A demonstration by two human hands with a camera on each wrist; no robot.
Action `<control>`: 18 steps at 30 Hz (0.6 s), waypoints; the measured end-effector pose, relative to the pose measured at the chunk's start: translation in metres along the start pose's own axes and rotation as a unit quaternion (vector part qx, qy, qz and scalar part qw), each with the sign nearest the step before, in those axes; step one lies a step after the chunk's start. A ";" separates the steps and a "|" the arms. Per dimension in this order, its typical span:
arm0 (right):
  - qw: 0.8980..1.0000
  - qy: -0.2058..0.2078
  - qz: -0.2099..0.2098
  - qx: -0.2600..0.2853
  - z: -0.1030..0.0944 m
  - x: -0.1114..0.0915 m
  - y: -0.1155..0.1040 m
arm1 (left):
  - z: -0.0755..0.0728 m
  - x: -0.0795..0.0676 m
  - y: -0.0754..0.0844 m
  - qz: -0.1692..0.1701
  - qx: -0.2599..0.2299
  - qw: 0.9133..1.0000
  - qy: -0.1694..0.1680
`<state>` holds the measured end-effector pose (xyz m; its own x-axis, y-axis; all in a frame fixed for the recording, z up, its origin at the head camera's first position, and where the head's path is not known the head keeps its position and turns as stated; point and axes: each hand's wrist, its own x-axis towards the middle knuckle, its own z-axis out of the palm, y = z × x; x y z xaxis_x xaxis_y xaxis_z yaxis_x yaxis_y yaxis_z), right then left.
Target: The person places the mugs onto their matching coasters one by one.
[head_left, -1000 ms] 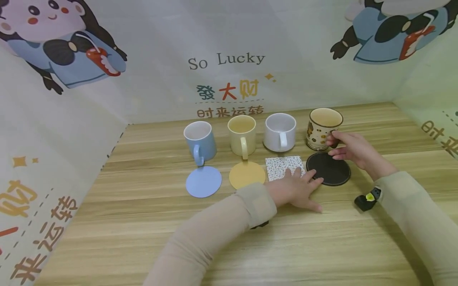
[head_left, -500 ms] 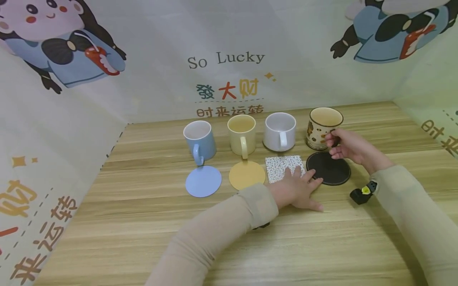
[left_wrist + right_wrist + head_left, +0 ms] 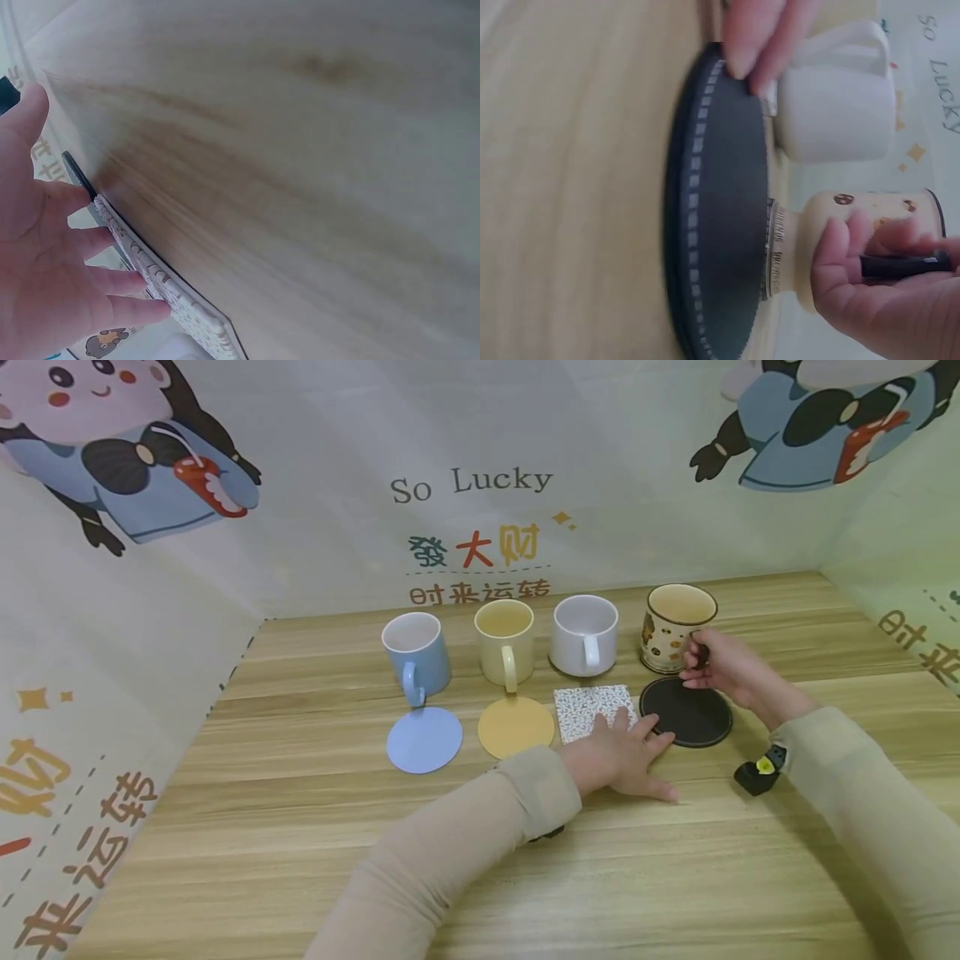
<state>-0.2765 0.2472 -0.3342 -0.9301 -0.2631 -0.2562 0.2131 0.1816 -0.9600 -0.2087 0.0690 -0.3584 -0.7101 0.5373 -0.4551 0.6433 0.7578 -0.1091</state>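
My left hand (image 3: 628, 760) lies with spread fingers across the white patterned square coaster (image 3: 583, 708) and the left rim of the round black coaster (image 3: 690, 717). In the left wrist view its straight fingertips rest along the coasters' edges. My right hand (image 3: 731, 667) grips the dark handle (image 3: 900, 267) of a cream mug (image 3: 663, 639) with brown cartoon prints, which stands upright just behind the black coaster. The right wrist view shows curled fingers around that handle. In that view, fingertips of the left hand touch the far end of the black coaster.
A white mug (image 3: 585, 639), a yellow mug (image 3: 495, 652) and a blue mug (image 3: 423, 660) stand left of the cream mug. In front lie a round yellow coaster (image 3: 516, 725) and a round blue coaster (image 3: 424, 740). Printed cloth walls (image 3: 322, 527) border the wooden table (image 3: 247, 852).
The right forearm has shifted slightly left, and the right fingers have curled further around the handle. The left hand, mugs and coasters keep their places; the head view has drifted a little.
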 end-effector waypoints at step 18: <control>0.999 0.035 -0.035 -0.023 -0.003 -0.013 0.001 | 0.000 -0.002 0.000 0.001 0.004 1.000 0.014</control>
<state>-0.2656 0.2538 -0.3318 -0.9610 -0.2106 -0.1792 0.1350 0.2085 -0.9687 -0.2076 0.0682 -0.3577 -0.7163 0.5496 -0.4299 0.6470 0.7538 -0.1144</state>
